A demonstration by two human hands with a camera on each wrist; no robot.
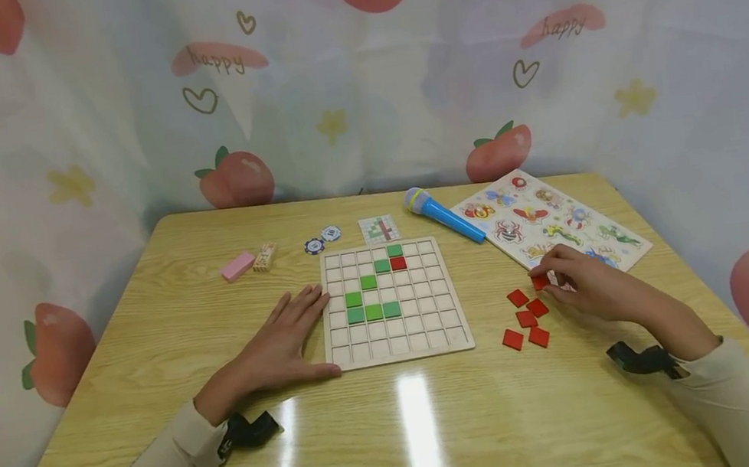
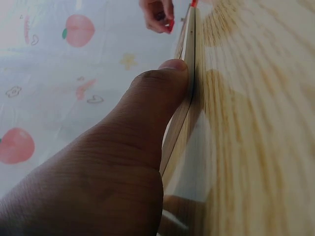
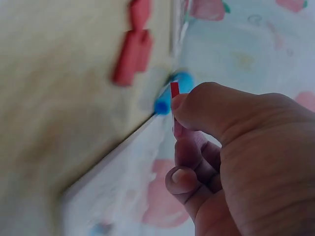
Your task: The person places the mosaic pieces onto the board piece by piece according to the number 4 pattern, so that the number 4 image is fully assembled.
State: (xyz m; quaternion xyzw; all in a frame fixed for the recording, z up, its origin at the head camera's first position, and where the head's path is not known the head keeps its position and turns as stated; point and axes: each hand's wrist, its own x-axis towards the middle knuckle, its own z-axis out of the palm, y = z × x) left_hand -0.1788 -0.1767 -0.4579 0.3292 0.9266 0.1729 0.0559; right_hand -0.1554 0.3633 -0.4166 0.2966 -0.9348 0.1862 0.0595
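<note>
A wooden grid board [image 1: 428, 335] lies mid-table, with several green tiles [image 1: 369, 282] and one red tile [image 1: 397, 263] set in its squares. My left hand [image 1: 283, 342] rests at the board's left side, fingers spread, thumb at the near left corner; in the left wrist view the thumb [image 2: 172, 73] presses the board's edge. My right hand [image 1: 584, 283] pinches a red tile [image 3: 175, 91] between thumb and fingers, above the table to the board's right. Several loose red tiles [image 1: 526, 319] lie just left of that hand.
Behind the board lie a small pattern card [image 1: 379, 229], two poker chips [image 1: 323, 239], a pink block [image 1: 238, 266] and a patterned block [image 1: 265, 257]. A blue toy microphone [image 1: 445, 215] sits beside a picture puzzle board [image 1: 553, 217] at the back right.
</note>
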